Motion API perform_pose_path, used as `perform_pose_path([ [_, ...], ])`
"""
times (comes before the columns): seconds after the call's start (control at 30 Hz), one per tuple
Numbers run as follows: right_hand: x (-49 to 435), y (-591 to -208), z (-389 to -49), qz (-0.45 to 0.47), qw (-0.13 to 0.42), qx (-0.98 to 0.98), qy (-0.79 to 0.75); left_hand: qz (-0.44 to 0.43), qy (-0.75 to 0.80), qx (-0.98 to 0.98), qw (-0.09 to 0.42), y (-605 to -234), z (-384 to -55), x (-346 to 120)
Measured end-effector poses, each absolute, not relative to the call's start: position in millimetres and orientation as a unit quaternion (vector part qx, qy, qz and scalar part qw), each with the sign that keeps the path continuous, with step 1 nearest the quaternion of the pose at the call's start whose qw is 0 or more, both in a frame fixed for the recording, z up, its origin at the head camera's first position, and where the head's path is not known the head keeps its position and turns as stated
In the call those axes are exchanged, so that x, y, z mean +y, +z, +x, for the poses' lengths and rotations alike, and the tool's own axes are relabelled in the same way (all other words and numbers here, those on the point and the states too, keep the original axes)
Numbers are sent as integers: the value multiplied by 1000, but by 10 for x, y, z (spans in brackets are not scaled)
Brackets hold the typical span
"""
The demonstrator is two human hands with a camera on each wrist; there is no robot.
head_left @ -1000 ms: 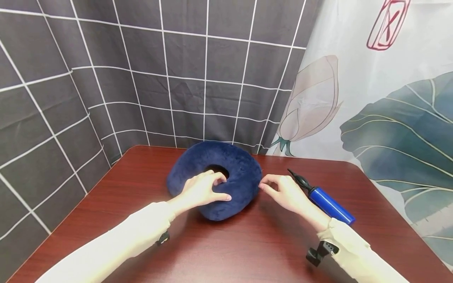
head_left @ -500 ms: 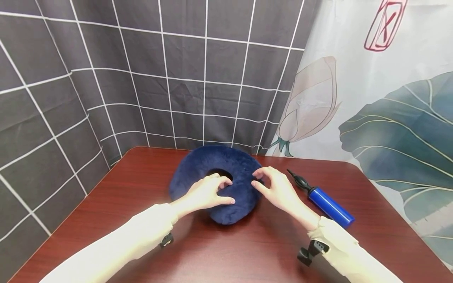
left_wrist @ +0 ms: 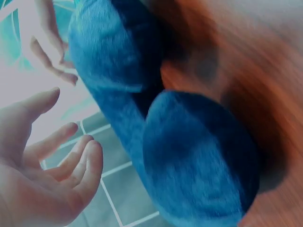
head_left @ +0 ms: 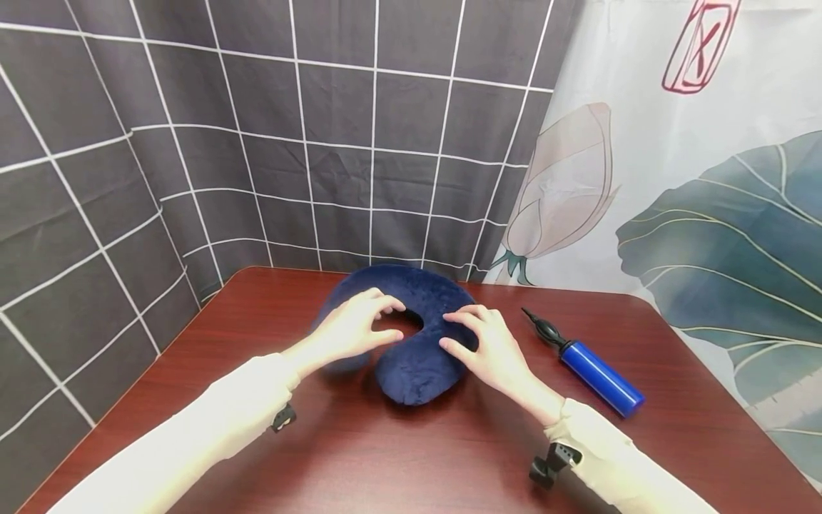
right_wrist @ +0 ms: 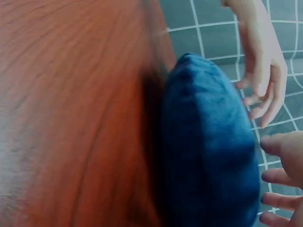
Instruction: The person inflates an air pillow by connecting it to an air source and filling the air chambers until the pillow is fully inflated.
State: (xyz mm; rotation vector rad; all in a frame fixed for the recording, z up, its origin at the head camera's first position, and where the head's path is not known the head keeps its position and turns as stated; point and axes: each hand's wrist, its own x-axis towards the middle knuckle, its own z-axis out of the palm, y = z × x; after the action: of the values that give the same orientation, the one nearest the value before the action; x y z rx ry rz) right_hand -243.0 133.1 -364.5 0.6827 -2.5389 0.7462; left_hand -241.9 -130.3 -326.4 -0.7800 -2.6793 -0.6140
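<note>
A dark blue plush neck pillow (head_left: pixel 417 371), U-shaped, lies on the table with the gap between its two ends toward the near side. Over its left arm hovers my left hand (head_left: pixel 356 325), thumb and fingers spread and loosely bent around nothing. My right hand (head_left: pixel 491 350) is over the pillow's right arm, its fingers likewise parted. From the left wrist, both rounded pillow ends (left_wrist: pixel 199 156) show, with air between them and the left palm (left_wrist: pixel 47 189). In the right wrist view the fingertips (right_wrist: pixel 272 177) are close beside the plush side (right_wrist: pixel 208 142).
A blue hand pump (head_left: pixel 600 378) with a black nozzle lies right of the pillow on the reddish-brown wooden table (head_left: pixel 411 464). A dark grey gridded curtain (head_left: pixel 334 171) hangs behind the table, and a white cloth with a flower print (head_left: pixel 565 185) hangs at the right.
The pillow's near ends have come apart, so a gap shows at the front left. My left hand has shifted left and up; my right hand has moved left over the pillow.
</note>
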Motion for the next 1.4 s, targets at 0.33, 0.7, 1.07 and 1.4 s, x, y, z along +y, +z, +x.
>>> perform_pose_path([
  [0.33,1519,-3715,-2615,268,194,-909,254,-289,-235,-915,157,-3227,-2481,-1499],
  [0.7,1866,-3657,-3058,343,142,-894,252,-302,-239,-909,161,-3222,-2483,-1560],
  [1.07,1938,-3655,-3159,375,133,-881,255,-302,-223,-914,154,-3257,-2461,-1620],
  [1.4,1886,-3697,-3044,374,161,-878,250,-287,-227,-918,155,-3305,-2441,-1695],
])
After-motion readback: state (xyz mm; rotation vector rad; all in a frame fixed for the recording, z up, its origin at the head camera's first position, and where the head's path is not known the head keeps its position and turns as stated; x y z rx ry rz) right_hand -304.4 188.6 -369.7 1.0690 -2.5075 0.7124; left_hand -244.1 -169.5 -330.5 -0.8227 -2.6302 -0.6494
